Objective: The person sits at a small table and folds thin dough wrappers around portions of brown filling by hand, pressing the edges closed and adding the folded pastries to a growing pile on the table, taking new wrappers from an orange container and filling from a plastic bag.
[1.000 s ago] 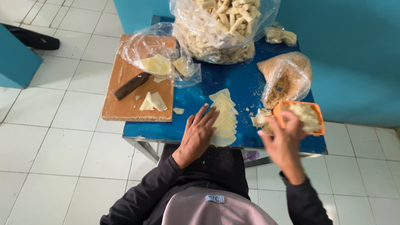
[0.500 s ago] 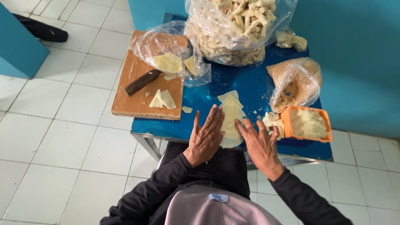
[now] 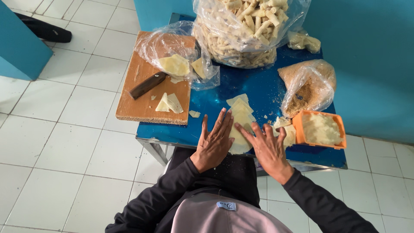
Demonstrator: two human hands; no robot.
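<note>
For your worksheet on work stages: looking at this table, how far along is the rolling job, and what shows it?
Done: a big clear bag is heaped with finished rolls. In hand: the left hand and right hand lie flat on a pale wrapper sheet at the near end of an overlapping row. Left: the other sheets in that row, filling in the orange tub, and cut pieces on the wooden board beside a knife.

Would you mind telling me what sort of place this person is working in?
Probably a small, informal food-preparation workspace: a blue table on white tiled floor, a large bag of rolled snacks, a wooden cutting board with a knife, and pale wrapper sheets.
</note>
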